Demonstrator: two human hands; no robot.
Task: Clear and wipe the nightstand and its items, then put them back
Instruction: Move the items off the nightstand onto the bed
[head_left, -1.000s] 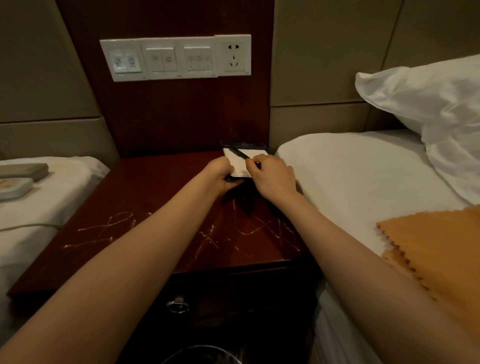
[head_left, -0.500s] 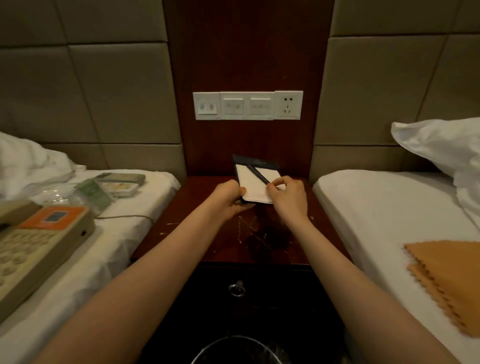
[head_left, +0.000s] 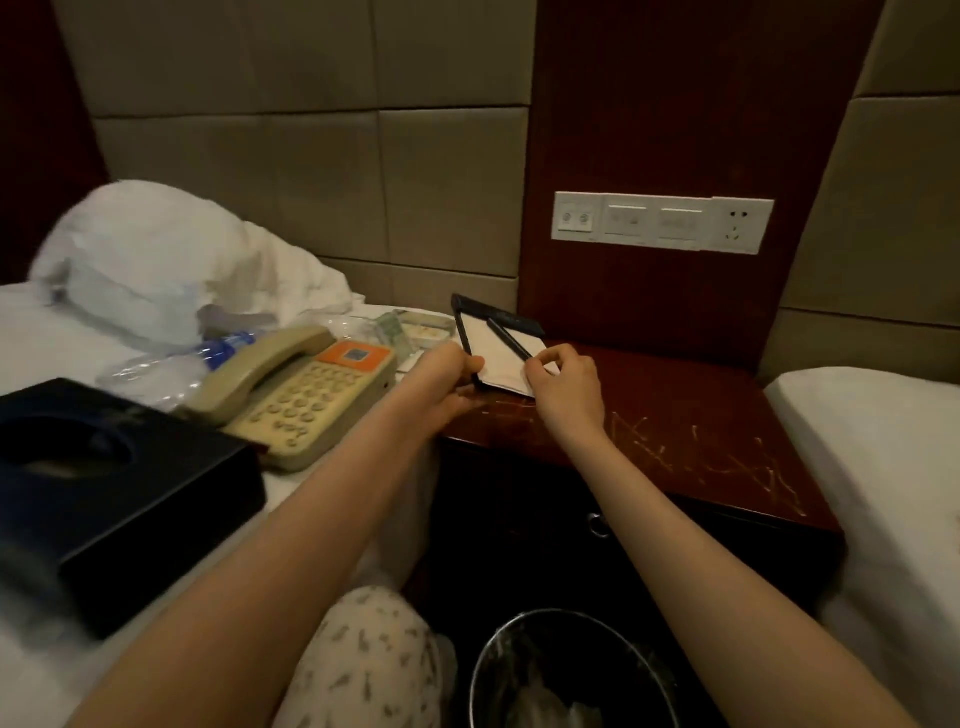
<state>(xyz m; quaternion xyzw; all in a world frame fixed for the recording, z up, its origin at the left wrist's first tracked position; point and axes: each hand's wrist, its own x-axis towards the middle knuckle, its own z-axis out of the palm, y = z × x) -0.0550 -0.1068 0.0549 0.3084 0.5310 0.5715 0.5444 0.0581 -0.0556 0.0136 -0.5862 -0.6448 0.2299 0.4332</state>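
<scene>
Left bed (head_left: 62, 332) carries tissue box (head_left: 119, 483) and telephone (head_left: 301, 395); scratched nightstand tabletop (head_left: 675, 415) beside it. The notepad (head_left: 498, 358) is at tabletop's rear left corner, left grip (head_left: 447, 379) curled round its left edge, right grip (head_left: 566, 389) pinching its near right corner; pen (head_left: 509, 338) lies across it.

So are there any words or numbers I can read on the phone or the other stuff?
No text can be read anywhere.
Phone keypad: digits too blurred.
Orange label on the phone: blurred.
Water bottle label: blurred.
Notepad holder: print too small.
</scene>
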